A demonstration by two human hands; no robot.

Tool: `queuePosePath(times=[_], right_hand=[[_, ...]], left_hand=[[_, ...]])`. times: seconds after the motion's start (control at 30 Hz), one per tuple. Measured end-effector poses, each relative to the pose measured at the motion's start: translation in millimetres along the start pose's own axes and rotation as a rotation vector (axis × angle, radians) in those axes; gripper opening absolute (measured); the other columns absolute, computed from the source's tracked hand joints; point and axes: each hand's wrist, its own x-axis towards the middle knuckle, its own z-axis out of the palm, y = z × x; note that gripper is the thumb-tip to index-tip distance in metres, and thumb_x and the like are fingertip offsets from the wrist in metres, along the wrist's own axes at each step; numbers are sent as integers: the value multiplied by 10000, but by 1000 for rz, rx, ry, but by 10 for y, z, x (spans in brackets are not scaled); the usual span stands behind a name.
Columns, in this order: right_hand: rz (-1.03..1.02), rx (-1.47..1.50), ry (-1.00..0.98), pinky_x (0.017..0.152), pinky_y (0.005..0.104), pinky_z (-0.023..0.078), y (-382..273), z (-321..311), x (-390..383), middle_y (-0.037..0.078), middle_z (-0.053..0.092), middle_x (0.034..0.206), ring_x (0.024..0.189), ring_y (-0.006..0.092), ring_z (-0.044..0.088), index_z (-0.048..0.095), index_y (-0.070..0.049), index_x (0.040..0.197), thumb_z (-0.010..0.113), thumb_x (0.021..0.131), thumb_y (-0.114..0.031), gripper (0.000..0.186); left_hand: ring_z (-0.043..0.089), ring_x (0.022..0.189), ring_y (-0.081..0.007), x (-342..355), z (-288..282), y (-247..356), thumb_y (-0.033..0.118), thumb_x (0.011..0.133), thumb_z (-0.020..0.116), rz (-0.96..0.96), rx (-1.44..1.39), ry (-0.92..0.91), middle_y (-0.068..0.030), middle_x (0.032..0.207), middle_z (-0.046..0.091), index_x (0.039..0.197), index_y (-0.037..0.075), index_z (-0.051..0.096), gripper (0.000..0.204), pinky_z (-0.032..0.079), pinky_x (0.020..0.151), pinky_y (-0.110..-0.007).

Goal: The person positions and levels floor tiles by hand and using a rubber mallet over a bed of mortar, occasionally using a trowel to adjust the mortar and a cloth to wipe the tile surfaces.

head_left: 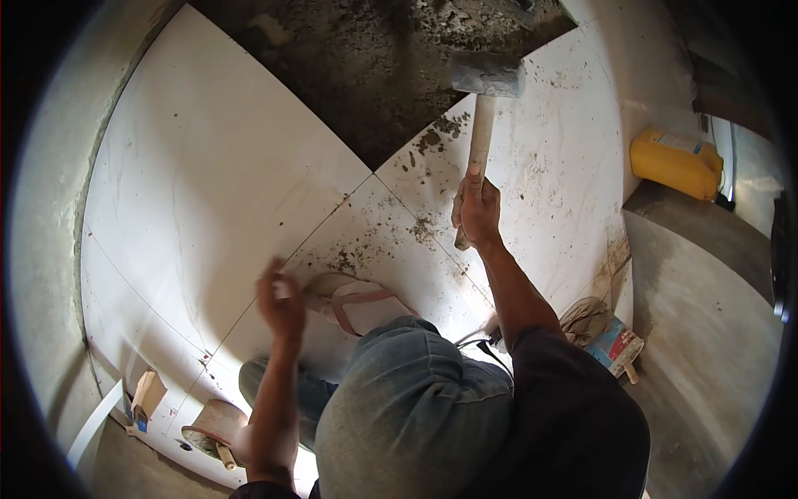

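Note:
My right hand [478, 208] is wrapped round the pale handle [481, 133] of a mallet. Its dark, thick head [489, 75] is over the border between the white floor tiles [216, 150] and a patch of dark, rough bedding [349, 75]. Whether the head touches the surface, I cannot tell. My left hand [281, 301] is above the tiles left of my knee; its fingers are smeared by motion, and nothing shows plainly in them. Crumbs of dark dirt [357, 249] lie along the tile joints between my hands. Beside my left hand a foot in a pale sandal [362, 306] rests on the tiles.
A yellow jerrycan [675, 162] lies on a grey ledge [706, 237] at the right. Near my right elbow is a blue and red package [613, 343]. A reddish tool with a wooden handle [218, 420] and a small carton [148, 395] lie at lower left, near the wall [50, 224].

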Motion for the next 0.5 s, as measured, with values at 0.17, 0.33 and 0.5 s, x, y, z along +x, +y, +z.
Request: queuePosePath(times=[0.17, 0.33, 0.5], right_hand=[[34, 60, 136, 319, 269, 357, 221, -49, 55, 5, 371, 452, 329, 108, 385, 401, -96, 649, 379, 932, -617, 594], [154, 172, 180, 315, 278, 367, 199, -40, 116, -4, 369, 472, 326, 113, 378, 387, -104, 652, 406, 913, -633, 591], [170, 132, 194, 315, 279, 380, 259, -107, 128, -2, 367, 468, 327, 110, 379, 385, -107, 651, 409, 916, -627, 584]], left_hand=[[275, 1365, -338, -66, -337, -1125, 320, 955, 469, -260, 453, 215, -197, 1470, 301, 1427, 37, 306, 574, 242, 1102, -434], [132, 1430, -339, -97, -312, -1172, 431, 978, 372, -680, 467, 249, -215, 1535, 154, 1481, 55, 202, 651, 129, 1157, -431], [200, 1403, -388, 361, 170, 357, 364, 878, 570, 375, 494, 59, -217, 1488, 281, 1398, 91, 399, 611, 104, 1142, -533]])
